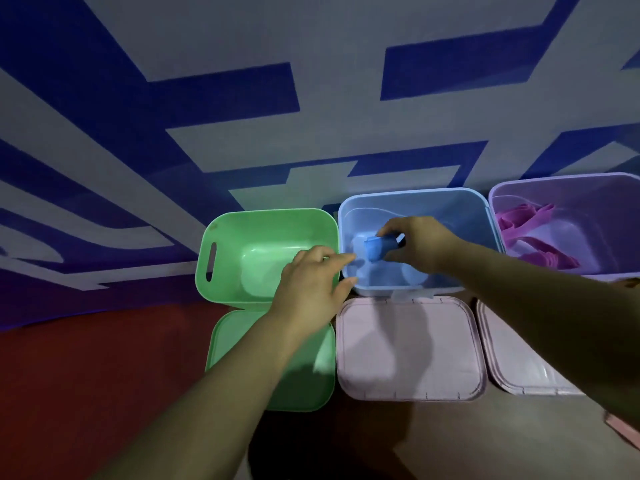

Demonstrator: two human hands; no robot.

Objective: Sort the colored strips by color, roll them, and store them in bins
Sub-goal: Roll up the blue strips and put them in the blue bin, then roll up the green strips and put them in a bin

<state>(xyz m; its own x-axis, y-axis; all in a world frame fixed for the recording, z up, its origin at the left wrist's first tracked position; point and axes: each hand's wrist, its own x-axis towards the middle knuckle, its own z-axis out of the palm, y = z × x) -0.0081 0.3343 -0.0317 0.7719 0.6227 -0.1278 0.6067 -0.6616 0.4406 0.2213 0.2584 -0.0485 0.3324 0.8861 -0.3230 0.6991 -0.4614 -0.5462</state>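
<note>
Big blue-and-white banner across the back, and the brown tabletop runs right up to it. Three bins stand in a row along the far edge: the green bin on the left with nothing showing inside, the blue bin in the middle, the purple bin at the right with loose magenta strips heaped in it. In front of them lie the lids: a green lid, a pink lid and a second pink lid running off to the right.

Now the hands. The left hand holds nothing, its fingers stretched out and laid on the blue bin's near-left corner, as if steadying it. The right hand is down inside the blue bin, thumb and fingers pinched on the blue roll.

Here's the bit that matters: the roll lies roughly crosswise, gripped at its right end, its free end poking left toward the left hand's fingertips. It's close, but I can't see them touching. It sits low in the bin, above the left part of the floor, so the right hand looks ready to let go. It's the nearer hand, and the only one that has to act.
</note>
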